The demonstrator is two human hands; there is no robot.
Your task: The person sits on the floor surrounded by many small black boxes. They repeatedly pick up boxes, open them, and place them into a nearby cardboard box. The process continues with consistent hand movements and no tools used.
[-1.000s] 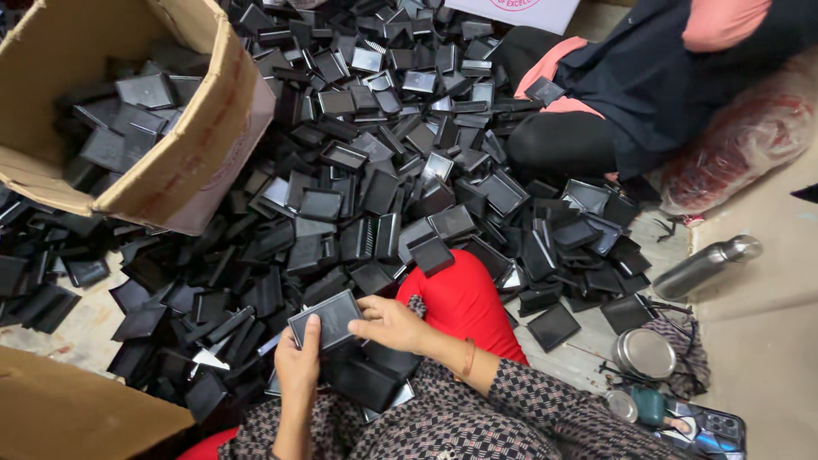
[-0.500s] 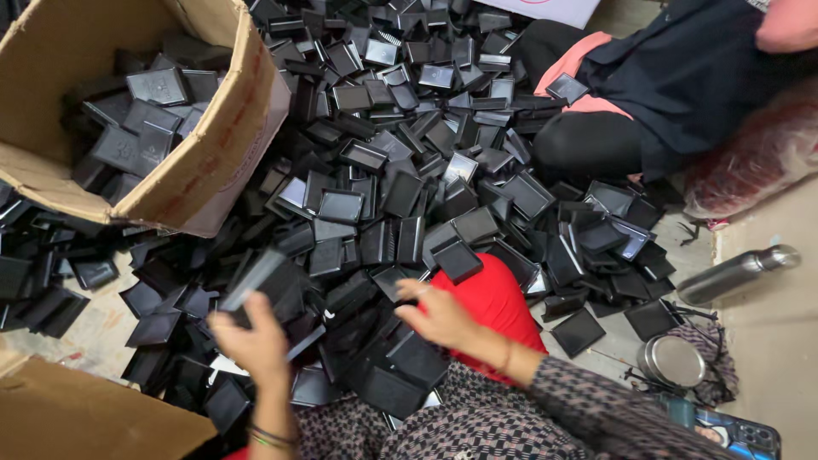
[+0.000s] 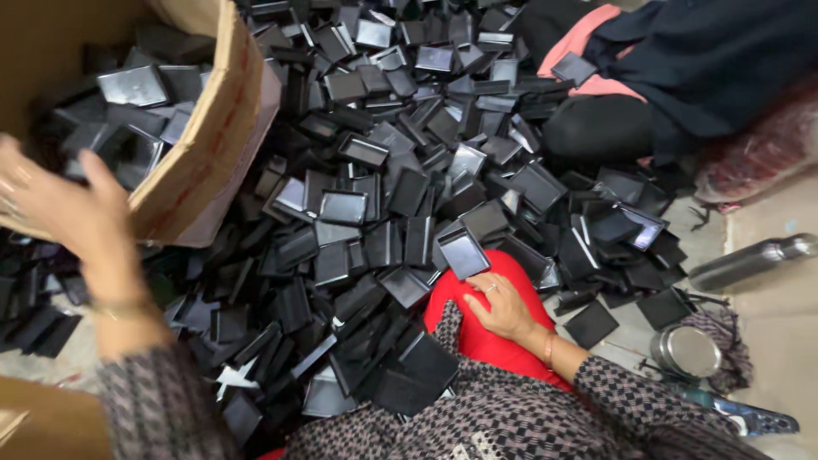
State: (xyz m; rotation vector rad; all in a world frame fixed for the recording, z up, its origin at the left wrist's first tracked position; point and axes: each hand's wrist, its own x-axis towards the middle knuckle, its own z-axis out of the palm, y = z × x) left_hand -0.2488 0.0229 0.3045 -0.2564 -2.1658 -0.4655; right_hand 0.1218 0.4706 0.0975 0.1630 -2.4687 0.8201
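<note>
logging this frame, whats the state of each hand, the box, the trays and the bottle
left hand: raised at the box, fingers spread, holding nothing visible
right hand: resting flat on red cloth, empty
brown cardboard box: open, partly filled with trays
black square plastic trays: heaped loose on floor
steel bottle: lying on its side

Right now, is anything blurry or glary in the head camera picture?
Head view: the left hand at the cardboard box is soft with motion blur; the right hand on the red cloth is sharp; pale glare sits on several glossy black trays and the steel bottle; light is even, shadows faint.
</note>
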